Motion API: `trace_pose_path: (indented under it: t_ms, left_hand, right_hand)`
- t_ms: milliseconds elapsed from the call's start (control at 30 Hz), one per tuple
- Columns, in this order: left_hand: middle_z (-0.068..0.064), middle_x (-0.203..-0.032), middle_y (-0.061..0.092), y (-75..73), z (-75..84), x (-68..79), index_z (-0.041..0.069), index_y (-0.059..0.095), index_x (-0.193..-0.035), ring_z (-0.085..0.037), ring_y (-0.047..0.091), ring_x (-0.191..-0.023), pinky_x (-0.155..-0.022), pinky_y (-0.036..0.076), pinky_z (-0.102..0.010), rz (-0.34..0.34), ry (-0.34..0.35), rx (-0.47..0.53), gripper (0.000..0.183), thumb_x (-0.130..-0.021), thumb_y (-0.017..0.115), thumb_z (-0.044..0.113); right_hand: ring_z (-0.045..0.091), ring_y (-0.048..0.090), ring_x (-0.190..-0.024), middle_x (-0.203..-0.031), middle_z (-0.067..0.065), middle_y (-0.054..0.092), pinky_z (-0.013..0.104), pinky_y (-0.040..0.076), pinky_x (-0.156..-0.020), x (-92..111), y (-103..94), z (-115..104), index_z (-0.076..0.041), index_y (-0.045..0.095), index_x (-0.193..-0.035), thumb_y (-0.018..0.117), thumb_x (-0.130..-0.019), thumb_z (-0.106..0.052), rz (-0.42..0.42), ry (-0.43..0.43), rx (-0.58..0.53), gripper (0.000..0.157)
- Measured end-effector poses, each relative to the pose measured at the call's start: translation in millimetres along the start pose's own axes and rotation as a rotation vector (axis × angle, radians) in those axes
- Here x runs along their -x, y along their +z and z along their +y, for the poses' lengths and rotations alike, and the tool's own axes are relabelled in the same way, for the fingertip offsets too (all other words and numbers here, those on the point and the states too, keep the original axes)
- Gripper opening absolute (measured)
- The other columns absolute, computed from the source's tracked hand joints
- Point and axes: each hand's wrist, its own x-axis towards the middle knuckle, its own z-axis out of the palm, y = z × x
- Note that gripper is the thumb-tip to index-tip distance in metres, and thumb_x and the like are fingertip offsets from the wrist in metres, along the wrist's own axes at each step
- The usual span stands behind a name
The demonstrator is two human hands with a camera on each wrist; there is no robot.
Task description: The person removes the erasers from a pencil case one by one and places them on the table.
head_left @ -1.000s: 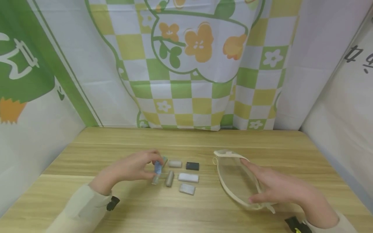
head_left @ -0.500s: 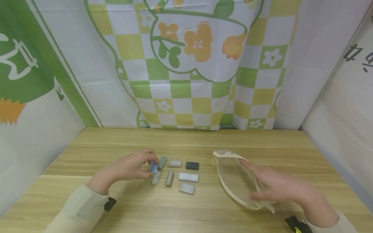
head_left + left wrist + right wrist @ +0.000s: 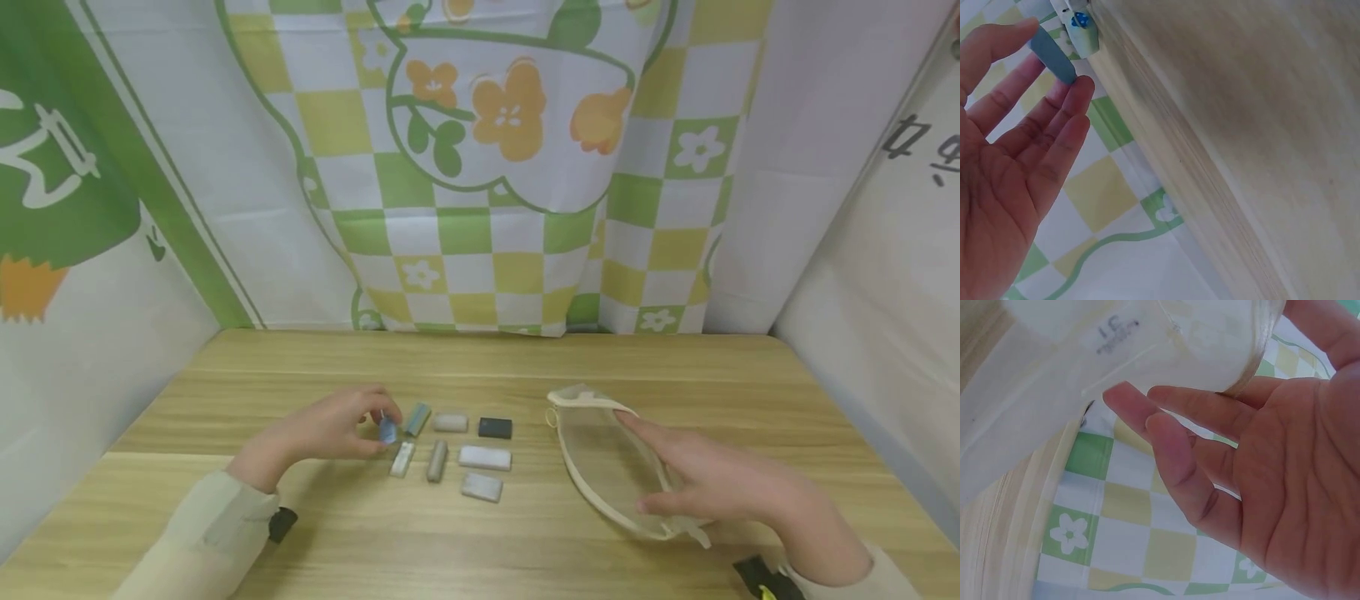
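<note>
Thumb and fingertips of my left hand (image 3: 337, 427) pinch a small blue block (image 3: 387, 430); in the left wrist view this blue slab (image 3: 1055, 56) is flat with rounded ends. Just right of that hand lie a green block (image 3: 417, 419) and a whitish printed block (image 3: 402, 459). My right hand (image 3: 708, 477) holds the right side of a translucent zip pouch (image 3: 581, 492), whose mouth gapes. In the right wrist view the pouch's edge passes between thumb and fingers, and the other fingers (image 3: 1175, 465) bend loosely.
Between hand and pouch lie a grey-white roll (image 3: 451, 422), a dark block (image 3: 496, 428), a brownish stick (image 3: 437, 462), a long white block (image 3: 485, 457) and a grey block (image 3: 482, 487). A patterned curtain (image 3: 510, 250) hangs behind the wooden table (image 3: 465, 558).
The left hand has drawn the blue block leftward, apart from the green and whitish blocks it overlapped before. The right hand and the pouch have stayed in place.
</note>
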Motion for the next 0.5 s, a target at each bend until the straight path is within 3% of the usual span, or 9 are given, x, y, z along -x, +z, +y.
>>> trace_pose_path:
  t_ms: [500]
  left_hand:
    - [0.000,-0.101,0.061,4.8,-5.8,2.4,0.008,0.070,-0.106,-0.012,0.059,-0.089,-0.080,0.055,-0.030,-0.059,-0.052,0.012,0.025,-0.082,0.076,0.010]
  right_hand:
    - [0.034,0.048,-0.136,-0.154,0.014,0.043,0.053,0.044,-0.106,-5.1,5.3,4.1,-0.003,0.034,-0.153,0.065,-0.093,-0.044,0.022,-0.055,0.028,0.079]
